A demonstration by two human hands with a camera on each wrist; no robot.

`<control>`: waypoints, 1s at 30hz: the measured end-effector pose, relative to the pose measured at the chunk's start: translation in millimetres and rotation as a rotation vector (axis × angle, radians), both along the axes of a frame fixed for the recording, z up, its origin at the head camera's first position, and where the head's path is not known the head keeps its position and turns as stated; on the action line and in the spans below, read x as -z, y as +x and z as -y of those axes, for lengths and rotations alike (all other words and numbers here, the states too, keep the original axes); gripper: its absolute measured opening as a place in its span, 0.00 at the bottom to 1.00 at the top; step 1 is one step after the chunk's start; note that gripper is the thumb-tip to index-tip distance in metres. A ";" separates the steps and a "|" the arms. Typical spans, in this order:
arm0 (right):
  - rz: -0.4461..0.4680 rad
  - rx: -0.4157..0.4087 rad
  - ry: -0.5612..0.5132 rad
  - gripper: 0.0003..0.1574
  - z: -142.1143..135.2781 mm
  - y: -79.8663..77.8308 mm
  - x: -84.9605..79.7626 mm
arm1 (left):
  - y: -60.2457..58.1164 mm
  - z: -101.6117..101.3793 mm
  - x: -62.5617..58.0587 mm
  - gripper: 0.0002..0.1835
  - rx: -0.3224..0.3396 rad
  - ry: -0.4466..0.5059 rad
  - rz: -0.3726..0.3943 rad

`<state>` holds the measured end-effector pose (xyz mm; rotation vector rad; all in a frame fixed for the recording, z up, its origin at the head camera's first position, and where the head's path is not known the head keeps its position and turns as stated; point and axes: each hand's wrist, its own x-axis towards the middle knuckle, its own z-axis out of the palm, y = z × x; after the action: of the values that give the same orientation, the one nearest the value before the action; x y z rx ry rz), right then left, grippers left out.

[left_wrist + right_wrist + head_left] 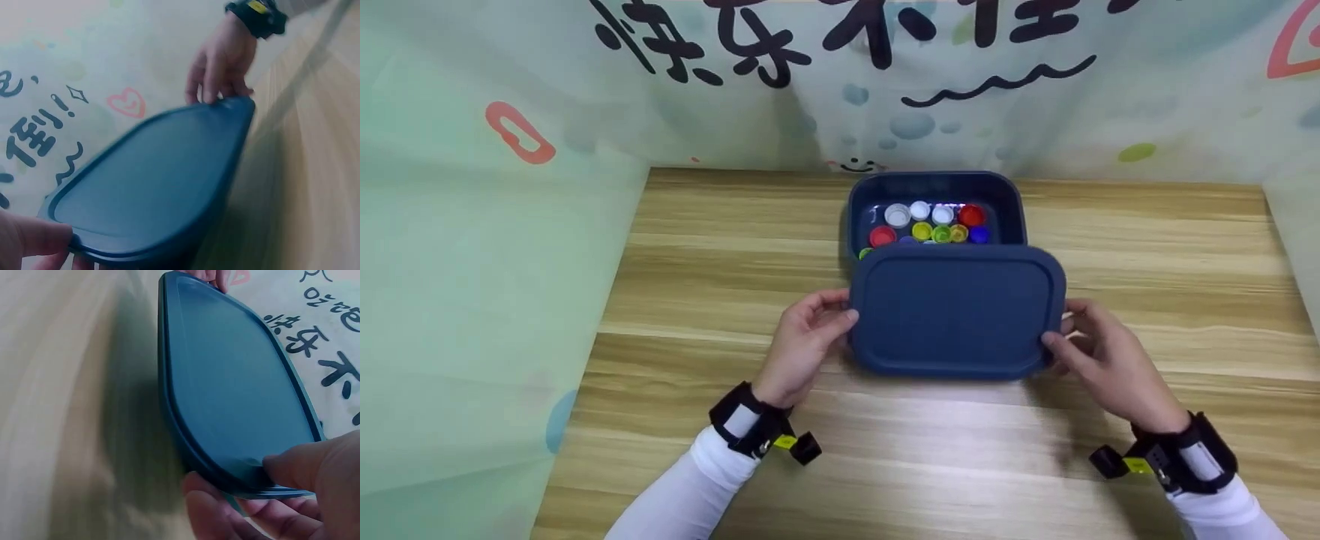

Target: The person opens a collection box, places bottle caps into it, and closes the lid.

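Both hands hold a dark blue rectangular lid point(960, 311) by its short ends, raised over the table. My left hand point(802, 341) pinches the left end, thumb on top and fingers beneath. At the other end my right hand point(1114, 360) grips the lid near its front corner, thumb on the upper face, as the right wrist view also shows. Behind the lid stands a dark blue box point(937, 184), its front part hidden by the lid. Inside it lie several bottle caps, among them a red cap point(972, 215), a white cap point(897, 215) and a blue cap point(979, 234).
A wood-grain table point(720, 247) carries the box near its back edge. Behind it hangs a pale printed cloth point(780, 127) with black lettering, and more cloth borders the left and right sides. Each wrist wears a black strap with a small camera.
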<state>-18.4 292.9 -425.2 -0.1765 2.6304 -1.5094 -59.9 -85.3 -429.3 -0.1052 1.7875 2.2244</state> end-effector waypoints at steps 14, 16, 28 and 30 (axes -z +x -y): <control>-0.116 0.148 -0.097 0.29 14.7 -55.9 -27.2 | -40.4 -8.5 -24.1 0.32 -0.020 -0.174 -0.195; -0.113 0.163 -0.108 0.30 17.2 -65.3 -29.2 | -50.7 -10.2 -25.4 0.29 -0.043 -0.208 -0.185; -0.022 0.192 -0.097 0.34 23.1 -110.1 -21.8 | -95.9 -18.0 -13.7 0.27 -0.086 -0.354 -0.211; -0.011 0.197 -0.085 0.34 23.3 -114.6 -19.3 | -100.2 -18.8 -10.4 0.27 -0.080 -0.377 -0.211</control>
<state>-133.1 269.6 -405.8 0.0705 2.6604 -1.6850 -160.1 -66.5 -418.9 -0.0188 2.3400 1.9839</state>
